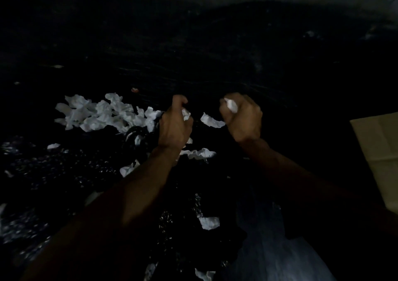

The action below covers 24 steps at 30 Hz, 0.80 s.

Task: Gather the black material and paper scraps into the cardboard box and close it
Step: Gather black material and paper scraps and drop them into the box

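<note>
At centre, paper scraps are being held in both hands. One scrap (185,114) is being gripped in the curled fingers of the left hand (175,123). A second scrap (231,105) is being clenched in the fist of the right hand (243,119). Between the hands, a loose scrap (212,121) is lying on the dark surface. A heap (103,113) of crumpled white scraps is lying just left of the left hand, with single pieces scattered below the wrists. Black material (53,168), glossy and crinkled, is lying spread under and around the forearms. The box (379,151), cardboard, is being cut off by the right edge, well apart from the heap.
</note>
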Available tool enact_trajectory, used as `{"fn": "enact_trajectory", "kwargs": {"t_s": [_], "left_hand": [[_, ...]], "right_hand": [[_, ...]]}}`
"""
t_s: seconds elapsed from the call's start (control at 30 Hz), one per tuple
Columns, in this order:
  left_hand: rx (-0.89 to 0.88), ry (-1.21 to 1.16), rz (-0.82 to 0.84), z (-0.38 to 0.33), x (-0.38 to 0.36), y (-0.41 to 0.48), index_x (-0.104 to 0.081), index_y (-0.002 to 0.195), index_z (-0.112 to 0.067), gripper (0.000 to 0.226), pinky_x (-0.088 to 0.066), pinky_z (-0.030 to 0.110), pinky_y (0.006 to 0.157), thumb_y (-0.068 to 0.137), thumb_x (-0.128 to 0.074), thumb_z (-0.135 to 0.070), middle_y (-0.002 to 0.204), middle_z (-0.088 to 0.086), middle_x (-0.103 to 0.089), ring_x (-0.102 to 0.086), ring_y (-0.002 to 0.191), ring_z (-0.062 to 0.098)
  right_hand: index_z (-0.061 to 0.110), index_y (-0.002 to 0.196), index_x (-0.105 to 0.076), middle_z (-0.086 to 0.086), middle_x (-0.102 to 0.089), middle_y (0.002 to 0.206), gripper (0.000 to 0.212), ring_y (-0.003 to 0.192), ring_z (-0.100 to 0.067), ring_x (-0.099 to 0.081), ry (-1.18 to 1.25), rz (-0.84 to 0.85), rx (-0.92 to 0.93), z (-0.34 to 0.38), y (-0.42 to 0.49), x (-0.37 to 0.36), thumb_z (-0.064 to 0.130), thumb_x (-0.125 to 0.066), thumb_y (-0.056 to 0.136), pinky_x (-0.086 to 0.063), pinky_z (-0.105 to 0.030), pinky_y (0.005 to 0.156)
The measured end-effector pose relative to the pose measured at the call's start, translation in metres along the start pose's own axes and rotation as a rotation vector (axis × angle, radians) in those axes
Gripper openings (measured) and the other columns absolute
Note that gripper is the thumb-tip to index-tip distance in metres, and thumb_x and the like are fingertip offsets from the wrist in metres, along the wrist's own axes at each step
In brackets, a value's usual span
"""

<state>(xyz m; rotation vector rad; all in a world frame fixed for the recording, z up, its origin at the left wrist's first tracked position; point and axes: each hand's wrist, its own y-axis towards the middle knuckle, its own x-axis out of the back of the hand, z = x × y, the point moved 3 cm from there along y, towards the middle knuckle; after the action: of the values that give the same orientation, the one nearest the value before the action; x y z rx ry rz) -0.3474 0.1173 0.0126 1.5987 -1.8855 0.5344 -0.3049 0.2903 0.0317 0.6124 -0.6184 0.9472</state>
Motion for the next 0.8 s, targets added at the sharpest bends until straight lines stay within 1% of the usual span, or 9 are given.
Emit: {"fn": "enact_trajectory", "kwargs": {"t_s": [0.07, 0.13, 0.23, 0.33, 0.4, 0.5, 0.6, 0.7, 0.8], "left_hand": [[-0.02, 0.032, -0.051, 0.004, 0.002, 0.0, -0.054, 0.113, -0.015, 0.031, -0.05, 0.039, 0.077, 0.084, -0.055, -0.004, 0.099, 0.013, -0.063, -0.061, 0.09, 0.031], [-0.002, 0.065, -0.108, 0.01, 0.004, -0.002, -0.06, 0.111, -0.014, 0.023, -0.046, 0.034, 0.08, 0.091, -0.051, -0.009, 0.107, 0.016, -0.061, -0.059, 0.096, 0.032], [0.042, 0.1, -0.152, 0.017, 0.005, -0.004, -0.063, 0.106, -0.012, 0.018, -0.039, 0.027, 0.075, 0.097, -0.052, -0.022, 0.107, 0.016, -0.059, -0.058, 0.093, 0.03], [0.014, 0.153, -0.157, 0.02, 0.003, -0.005, -0.064, 0.094, -0.01, 0.027, -0.039, 0.028, 0.07, 0.095, -0.055, -0.036, 0.099, 0.016, -0.062, -0.06, 0.086, 0.03], [0.005, 0.154, -0.171, 0.018, 0.004, -0.005, -0.062, 0.086, -0.012, 0.033, -0.04, 0.029, 0.066, 0.092, -0.055, -0.044, 0.091, 0.014, -0.063, -0.06, 0.08, 0.03], [-0.026, 0.148, -0.182, 0.01, 0.012, -0.002, -0.063, 0.082, -0.016, 0.036, -0.047, 0.033, 0.064, 0.088, -0.058, -0.05, 0.084, 0.012, -0.064, -0.061, 0.076, 0.03], [-0.09, 0.082, -0.15, -0.003, 0.024, 0.0, -0.066, 0.084, -0.017, 0.038, -0.051, 0.034, 0.067, 0.083, -0.06, -0.054, 0.082, 0.011, -0.066, -0.063, 0.077, 0.027], [-0.161, 0.043, -0.127, -0.022, 0.037, -0.002, -0.067, 0.085, -0.016, 0.038, -0.051, 0.033, 0.068, 0.079, -0.062, -0.053, 0.082, 0.007, -0.066, -0.063, 0.076, 0.023], [-0.248, 0.131, -0.115, -0.047, 0.05, -0.007, -0.065, 0.087, -0.017, 0.04, -0.049, 0.029, 0.067, 0.078, -0.06, -0.055, 0.084, 0.006, -0.067, -0.064, 0.078, 0.023]], "right_hand": [[0.017, 0.111, -0.069, -0.014, -0.06, 0.108, 0.028, 0.089, -0.031, -0.063, -0.02, 0.123, 0.11, 0.011, -0.002, -0.02, 0.034, -0.062, 0.089, -0.053, -0.04, 0.079], [0.026, 0.122, -0.064, -0.013, -0.055, 0.12, 0.038, 0.1, -0.033, -0.056, -0.226, 0.248, 0.188, 0.004, -0.015, -0.04, 0.045, -0.059, 0.089, -0.049, -0.046, 0.085], [0.039, 0.123, -0.057, -0.004, -0.053, 0.13, 0.044, 0.11, -0.032, -0.047, -0.536, 0.204, 0.26, -0.013, -0.039, -0.05, 0.062, -0.046, 0.087, -0.043, -0.049, 0.084], [0.026, 0.103, -0.067, -0.008, -0.062, 0.111, 0.035, 0.093, -0.036, -0.057, -0.484, 0.142, 0.308, -0.01, -0.039, -0.047, 0.05, -0.048, 0.086, -0.05, -0.045, 0.071], [0.019, 0.094, -0.069, -0.01, -0.063, 0.099, 0.03, 0.081, -0.036, -0.061, -0.406, 0.166, 0.256, -0.009, -0.029, -0.039, 0.043, -0.053, 0.084, -0.049, -0.038, 0.063], [0.024, 0.094, -0.067, -0.003, -0.067, 0.096, 0.021, 0.085, -0.027, -0.065, -0.204, 0.257, -0.007, -0.006, -0.015, -0.018, 0.04, -0.061, 0.084, -0.05, -0.033, 0.071], [0.035, 0.087, -0.063, 0.01, -0.069, 0.075, 0.014, 0.077, -0.012, -0.066, -0.02, 0.296, -0.161, -0.003, -0.012, 0.002, 0.045, -0.061, 0.079, -0.055, -0.033, 0.076], [0.037, 0.092, -0.064, 0.011, -0.069, 0.076, 0.026, 0.076, -0.011, -0.066, 0.039, 0.255, -0.165, 0.008, -0.012, 0.023, 0.051, -0.061, 0.07, -0.057, -0.035, 0.075], [0.037, 0.091, -0.064, 0.009, -0.07, 0.083, 0.025, 0.082, -0.017, -0.067, -0.003, 0.225, -0.088, 0.024, -0.011, 0.05, 0.05, -0.065, 0.069, -0.056, -0.033, 0.076]]}}
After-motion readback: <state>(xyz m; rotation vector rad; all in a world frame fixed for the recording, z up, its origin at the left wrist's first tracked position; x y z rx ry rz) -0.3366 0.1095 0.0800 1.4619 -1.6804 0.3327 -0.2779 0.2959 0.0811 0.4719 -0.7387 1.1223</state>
